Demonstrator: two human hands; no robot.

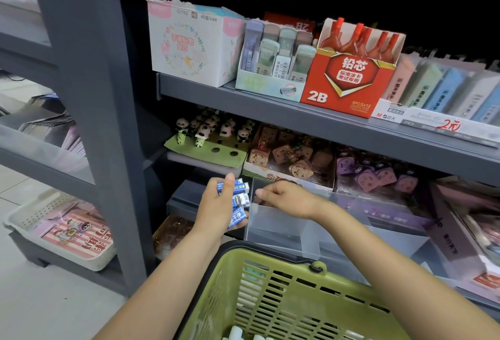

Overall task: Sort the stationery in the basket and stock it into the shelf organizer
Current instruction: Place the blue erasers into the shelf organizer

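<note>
Erasers (238, 200) sit stacked in the left hand (216, 209), fingers curled round them, beside the organizer (273, 224); right hand (284, 199) fingers, loosely curled, should take one at a time.

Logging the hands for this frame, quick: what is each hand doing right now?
Left hand: holding a stack of blue erasers.
Right hand: reaching into the clear organizer bin, fingers curled; whether it holds anything cannot be told.
</note>
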